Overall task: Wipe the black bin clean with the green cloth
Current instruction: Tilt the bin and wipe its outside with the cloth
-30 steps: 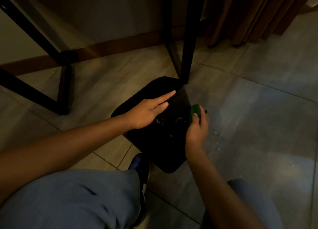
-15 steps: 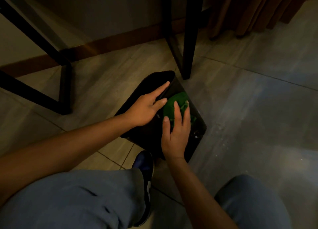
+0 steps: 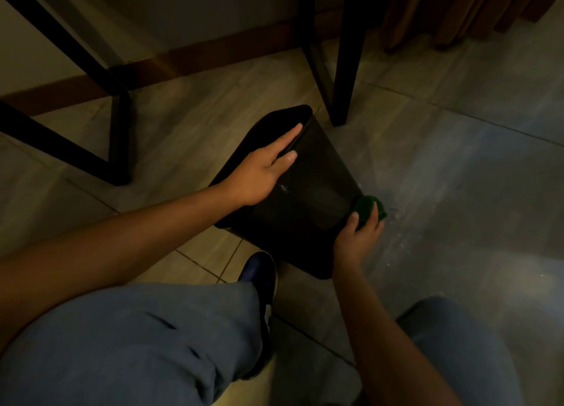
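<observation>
- Your right hand has slid the green cloth from the black bin's top face to its right edge, fingers clutching it.
- Your left hand lies flat, fingers straight, on the bin at frame centre.

— What colours show at the middle of the frame?
— A black bin, a bright green cloth at its lower right edge.
— And lower down?
— Blue-grey trousers, a dark blue shoe. Grey-beige floor tiles, brown curtain upper right.
</observation>
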`<act>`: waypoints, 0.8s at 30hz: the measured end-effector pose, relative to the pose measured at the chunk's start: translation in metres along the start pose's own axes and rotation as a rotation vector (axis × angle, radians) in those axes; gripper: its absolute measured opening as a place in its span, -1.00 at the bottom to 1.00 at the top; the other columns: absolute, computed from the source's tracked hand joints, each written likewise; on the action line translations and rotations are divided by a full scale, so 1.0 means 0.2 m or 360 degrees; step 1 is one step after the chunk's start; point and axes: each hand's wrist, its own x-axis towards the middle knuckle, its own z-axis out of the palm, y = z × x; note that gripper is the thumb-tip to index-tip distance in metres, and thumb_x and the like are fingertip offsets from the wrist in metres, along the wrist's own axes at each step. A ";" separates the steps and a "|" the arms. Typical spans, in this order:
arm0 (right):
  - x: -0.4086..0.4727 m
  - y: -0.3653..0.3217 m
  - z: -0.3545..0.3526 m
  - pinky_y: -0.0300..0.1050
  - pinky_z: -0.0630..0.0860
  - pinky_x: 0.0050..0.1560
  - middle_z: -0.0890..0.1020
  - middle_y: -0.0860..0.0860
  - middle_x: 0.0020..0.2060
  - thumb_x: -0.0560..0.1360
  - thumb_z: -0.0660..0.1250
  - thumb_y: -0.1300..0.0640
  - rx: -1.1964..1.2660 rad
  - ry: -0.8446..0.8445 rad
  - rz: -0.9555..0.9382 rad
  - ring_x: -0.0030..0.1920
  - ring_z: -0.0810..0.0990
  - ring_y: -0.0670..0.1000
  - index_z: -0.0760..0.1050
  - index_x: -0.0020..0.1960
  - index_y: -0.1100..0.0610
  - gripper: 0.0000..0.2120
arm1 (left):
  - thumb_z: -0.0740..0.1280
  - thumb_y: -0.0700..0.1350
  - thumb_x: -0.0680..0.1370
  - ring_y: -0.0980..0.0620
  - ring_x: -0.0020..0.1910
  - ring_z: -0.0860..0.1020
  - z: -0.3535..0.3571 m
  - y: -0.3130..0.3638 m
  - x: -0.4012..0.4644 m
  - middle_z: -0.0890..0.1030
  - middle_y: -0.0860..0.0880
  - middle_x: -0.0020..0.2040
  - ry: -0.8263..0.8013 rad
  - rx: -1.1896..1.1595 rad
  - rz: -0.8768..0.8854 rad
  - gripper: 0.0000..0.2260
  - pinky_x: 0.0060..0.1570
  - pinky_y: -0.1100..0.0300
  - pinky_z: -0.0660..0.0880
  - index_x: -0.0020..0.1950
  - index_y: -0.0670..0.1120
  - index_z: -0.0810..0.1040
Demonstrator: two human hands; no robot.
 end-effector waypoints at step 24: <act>0.03 -0.13 0.08 0.02 0.17 0.54 0.17 0.25 0.62 0.69 0.17 0.14 -0.0112 -0.0016 -0.0088 0.59 0.23 0.27 0.32 0.58 0.10 -0.54 | 0.16 -0.10 0.71 0.14 0.53 0.23 0.00 -0.05 -0.06 0.30 0.01 0.56 0.0299 0.0011 0.0068 -0.56 0.48 0.38 0.14 0.60 0.03 0.21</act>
